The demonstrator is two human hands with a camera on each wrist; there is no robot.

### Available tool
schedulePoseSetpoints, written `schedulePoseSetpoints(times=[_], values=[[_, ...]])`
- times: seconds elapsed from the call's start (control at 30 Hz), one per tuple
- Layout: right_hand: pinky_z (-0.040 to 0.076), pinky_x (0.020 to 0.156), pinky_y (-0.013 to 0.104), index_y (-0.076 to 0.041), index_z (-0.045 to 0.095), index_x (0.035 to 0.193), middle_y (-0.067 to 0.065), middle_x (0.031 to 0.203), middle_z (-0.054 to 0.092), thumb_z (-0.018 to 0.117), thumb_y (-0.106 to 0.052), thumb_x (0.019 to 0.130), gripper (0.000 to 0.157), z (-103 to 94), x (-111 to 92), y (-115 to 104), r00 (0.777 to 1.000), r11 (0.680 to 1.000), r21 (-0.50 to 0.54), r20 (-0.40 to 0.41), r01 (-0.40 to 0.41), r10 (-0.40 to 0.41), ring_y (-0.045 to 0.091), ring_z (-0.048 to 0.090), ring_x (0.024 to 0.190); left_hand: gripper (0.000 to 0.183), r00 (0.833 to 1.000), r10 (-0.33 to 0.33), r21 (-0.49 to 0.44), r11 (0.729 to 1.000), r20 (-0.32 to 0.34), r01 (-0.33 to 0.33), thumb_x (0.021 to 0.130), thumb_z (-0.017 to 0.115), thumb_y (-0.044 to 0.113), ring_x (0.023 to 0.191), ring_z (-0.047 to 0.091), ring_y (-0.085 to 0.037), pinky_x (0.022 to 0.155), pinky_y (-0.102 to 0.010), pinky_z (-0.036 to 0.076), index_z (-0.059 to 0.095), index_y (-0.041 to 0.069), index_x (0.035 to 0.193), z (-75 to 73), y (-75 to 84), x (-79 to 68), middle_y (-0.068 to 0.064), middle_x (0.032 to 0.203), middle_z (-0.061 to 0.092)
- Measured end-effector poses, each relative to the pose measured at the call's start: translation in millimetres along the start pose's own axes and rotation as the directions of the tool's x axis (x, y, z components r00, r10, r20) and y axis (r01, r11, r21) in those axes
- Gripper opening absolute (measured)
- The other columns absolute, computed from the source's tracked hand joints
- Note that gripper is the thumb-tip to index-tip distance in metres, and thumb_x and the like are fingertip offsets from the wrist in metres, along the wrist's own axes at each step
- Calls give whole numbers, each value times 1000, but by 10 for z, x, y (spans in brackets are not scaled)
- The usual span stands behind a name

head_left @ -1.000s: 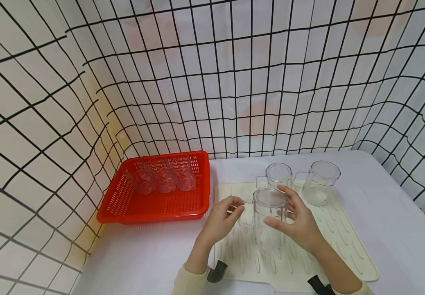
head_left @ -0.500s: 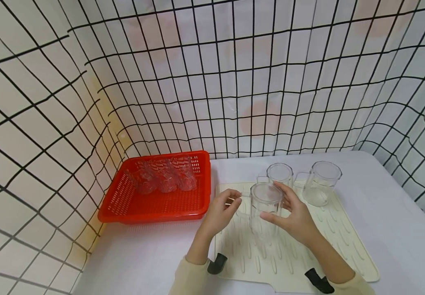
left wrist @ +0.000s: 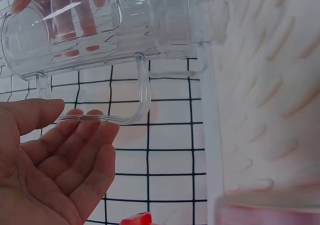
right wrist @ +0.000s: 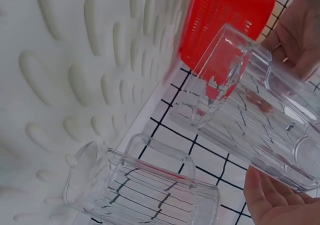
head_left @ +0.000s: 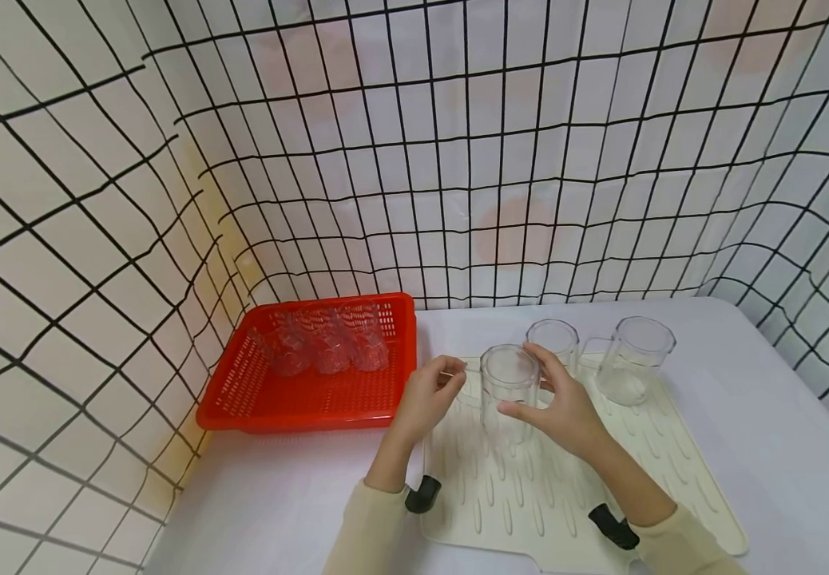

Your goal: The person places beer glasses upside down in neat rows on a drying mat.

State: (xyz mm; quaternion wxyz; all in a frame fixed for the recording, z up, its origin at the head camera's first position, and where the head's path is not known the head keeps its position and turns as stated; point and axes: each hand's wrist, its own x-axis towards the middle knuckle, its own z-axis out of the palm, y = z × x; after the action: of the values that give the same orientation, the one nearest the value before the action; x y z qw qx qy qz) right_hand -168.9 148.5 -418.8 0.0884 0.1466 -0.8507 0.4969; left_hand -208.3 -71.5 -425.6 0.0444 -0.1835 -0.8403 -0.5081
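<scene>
My right hand [head_left: 565, 403] grips a clear glass mug [head_left: 508, 391] round its body, thumb on the near side and fingers on the far side. At the mug's left, my left hand [head_left: 425, 399] has thumb and fingertips about the handle [left wrist: 142, 87]. The mug is upright, over the pale ribbed mat [head_left: 558, 495]. Behind it on the mat stand two more clear glass vessels: one [head_left: 554, 339] partly hidden by the right hand, and one [head_left: 633, 363] at the right with its handle towards the left.
A red perforated basket [head_left: 307, 419] stands at the left with several clear glasses [head_left: 331, 355] along its back part. Black wire grid [head_left: 458, 188] rises behind the white table [head_left: 292, 487] and at both sides. Dark camera mounts sit on both wrists.
Both hands have moved the mug a little left and farther from me, higher in the head view. The basket and the other glassware keep their places; the head view has shifted slightly.
</scene>
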Motion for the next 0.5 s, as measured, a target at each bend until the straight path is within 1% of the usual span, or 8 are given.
schedulePoseSetpoints(times=[0.13,0.3,0.37,0.5], values=[[39,101,54,-6,29,150,20,152,35,83,-31,77,94,22,59,22,1000,999,-12,5,-31,31,40,37,135,20,1000,-16,28,999,9,16,97,58,13,94,68,-26,84,-35,55,65,0,111,-8,-20,78,-11,105,68],[37,103,54,-6,27,151,19,153,33,82,-33,79,94,63,135,51,998,998,-9,11,-57,57,40,36,136,22,998,-60,61,996,17,58,97,58,13,97,67,-27,84,-35,54,65,0,114,-20,-53,181,-12,107,68],[36,104,55,-5,27,151,20,153,32,82,-32,80,94,83,169,56,998,998,0,13,-57,57,41,35,136,22,998,-63,92,994,14,62,97,58,13,98,67,-27,84,-35,55,65,1,114,-30,-73,225,-12,108,69],[35,105,56,-4,25,151,19,154,31,81,-32,80,94,134,241,74,998,998,10,16,-67,67,43,34,136,21,999,-35,178,983,0,35,97,57,12,97,66,-26,85,-35,54,65,1,113,-50,-108,313,-12,107,69]])
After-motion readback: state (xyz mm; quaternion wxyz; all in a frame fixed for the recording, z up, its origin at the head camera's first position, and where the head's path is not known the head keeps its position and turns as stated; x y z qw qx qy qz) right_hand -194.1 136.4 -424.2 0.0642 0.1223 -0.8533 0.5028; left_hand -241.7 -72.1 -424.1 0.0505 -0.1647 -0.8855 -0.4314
